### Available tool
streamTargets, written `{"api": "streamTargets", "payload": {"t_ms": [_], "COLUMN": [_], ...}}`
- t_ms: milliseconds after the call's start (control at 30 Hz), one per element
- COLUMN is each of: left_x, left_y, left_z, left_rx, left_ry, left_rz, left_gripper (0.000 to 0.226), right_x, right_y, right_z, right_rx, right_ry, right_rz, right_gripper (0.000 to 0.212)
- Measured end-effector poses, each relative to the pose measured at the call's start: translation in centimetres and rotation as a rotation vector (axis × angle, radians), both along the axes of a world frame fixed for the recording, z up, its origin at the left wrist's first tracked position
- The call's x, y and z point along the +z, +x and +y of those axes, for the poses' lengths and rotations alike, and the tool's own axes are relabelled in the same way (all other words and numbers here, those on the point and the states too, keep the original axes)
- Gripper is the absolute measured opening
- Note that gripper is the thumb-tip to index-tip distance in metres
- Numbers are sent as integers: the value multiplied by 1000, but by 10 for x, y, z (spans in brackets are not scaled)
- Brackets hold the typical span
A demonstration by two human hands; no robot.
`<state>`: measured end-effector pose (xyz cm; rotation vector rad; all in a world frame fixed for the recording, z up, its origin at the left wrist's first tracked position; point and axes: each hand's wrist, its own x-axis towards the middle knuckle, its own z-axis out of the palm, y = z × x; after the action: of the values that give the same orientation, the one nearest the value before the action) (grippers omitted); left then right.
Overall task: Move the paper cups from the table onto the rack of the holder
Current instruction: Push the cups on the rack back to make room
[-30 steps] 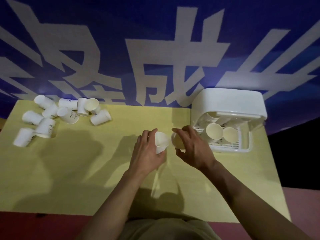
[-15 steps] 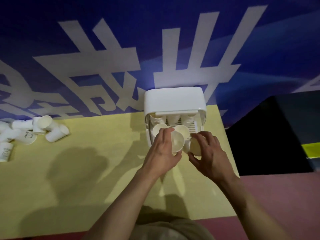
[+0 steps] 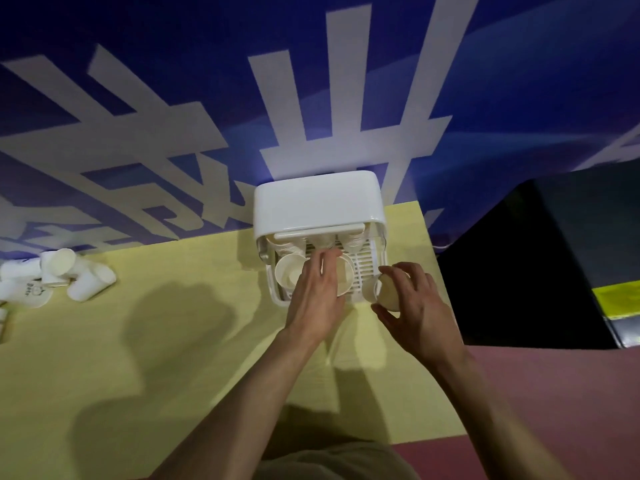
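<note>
The white holder (image 3: 317,202) stands at the back of the yellow table (image 3: 180,341), its slatted rack (image 3: 367,266) pulled out in front. Several paper cups sit on the rack, one open cup (image 3: 288,274) at its left. My left hand (image 3: 317,299) reaches over the rack and grips a paper cup (image 3: 345,279) lying on its side there. My right hand (image 3: 414,304) holds another paper cup (image 3: 386,292) just off the rack's right front corner. A heap of loose cups (image 3: 69,275) lies at the table's far left.
A blue banner with large white characters (image 3: 311,98) hangs right behind the holder. A dark block (image 3: 536,265) stands right of the table, over a reddish floor (image 3: 554,393). Bare tabletop lies between the heap and the holder.
Both hands have carried their cups from mid-table to the holder. The left hand's cup now lies on the rack; the right hand has drawn off to the rack's right corner.
</note>
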<state>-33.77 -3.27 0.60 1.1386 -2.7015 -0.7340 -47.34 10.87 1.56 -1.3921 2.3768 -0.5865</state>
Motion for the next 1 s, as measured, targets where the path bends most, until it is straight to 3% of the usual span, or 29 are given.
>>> {"api": "streamTargets", "payload": {"t_ms": [700, 1000], "left_x": [-46, -47], "left_y": [-38, -40], "left_z": [-26, -28], "left_rx": [-39, -78], "left_ry": [0, -8], "left_rz": [-218, -210], "left_gripper": [83, 84], "right_x": [-21, -16], "right_y": [-26, -30], "right_z": [-18, -22], "right_rx": [-7, -14], "right_ry": [-18, -39], "right_rz": [-69, -87], "right_gripper": [61, 60]}}
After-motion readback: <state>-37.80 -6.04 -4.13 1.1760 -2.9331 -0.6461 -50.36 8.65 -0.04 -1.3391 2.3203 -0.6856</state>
